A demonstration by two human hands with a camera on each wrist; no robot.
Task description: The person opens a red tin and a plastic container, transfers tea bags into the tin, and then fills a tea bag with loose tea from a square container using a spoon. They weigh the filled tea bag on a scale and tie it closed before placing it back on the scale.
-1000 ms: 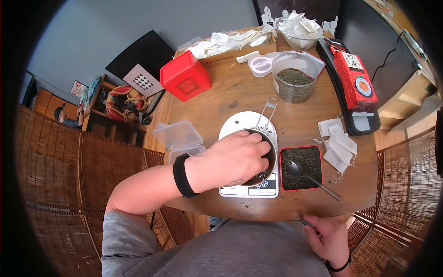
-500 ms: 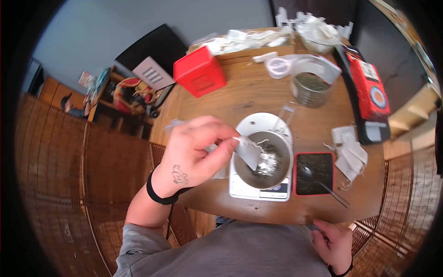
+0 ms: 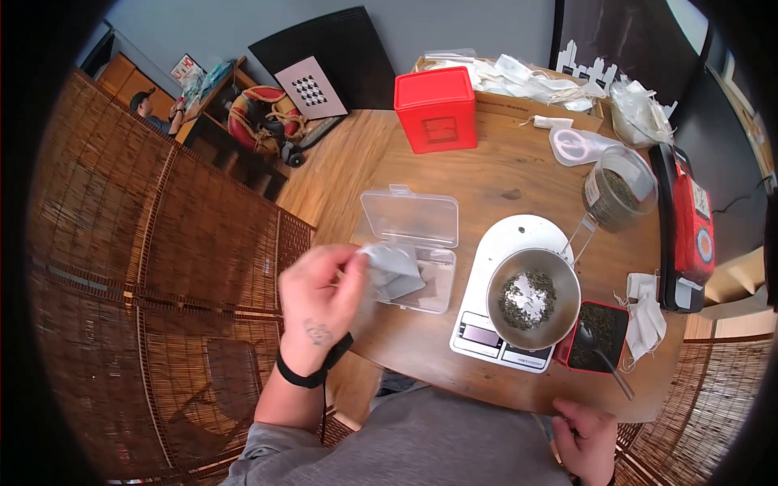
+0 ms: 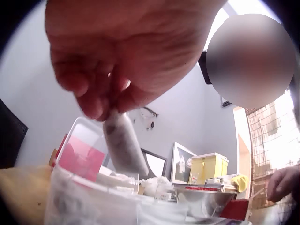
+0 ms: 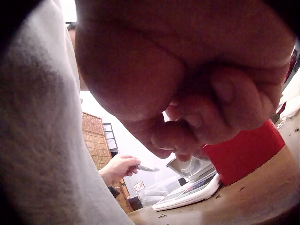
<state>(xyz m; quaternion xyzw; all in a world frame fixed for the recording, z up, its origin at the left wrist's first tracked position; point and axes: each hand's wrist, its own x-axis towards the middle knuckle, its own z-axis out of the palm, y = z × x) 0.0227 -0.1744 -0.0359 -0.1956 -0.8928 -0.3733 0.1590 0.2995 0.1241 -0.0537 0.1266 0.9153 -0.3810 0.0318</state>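
My left hand (image 3: 320, 292) pinches the top of a small white bag (image 3: 389, 267) between thumb and fingers, above an open clear plastic box (image 3: 438, 283). In the left wrist view the bag (image 4: 123, 145) hangs from the fingertips over the box's edge. At the table's front edge my right hand (image 3: 585, 441) rests with loosely curled fingers and nothing in them. A steel bowl (image 3: 496, 320) with dry leaves and something white inside stands on a white kitchen scale (image 3: 510, 235). Beside it is a red-rimmed box of leaves (image 3: 622, 324) with a spoon (image 3: 604, 356) in it.
Flat white bags (image 3: 646, 320) lie at the right, near a black device with a red packet (image 3: 691, 223) on it. Behind stand a clear tub of leaves (image 3: 604, 202), a red box (image 3: 438, 113) and a carton of white bags (image 3: 510, 105). A person (image 3: 154, 113) is at the far left.
My left hand came out of the bowl with the white bag and moved left over the clear box. The view has turned, and the right hand has stayed at the table's edge.
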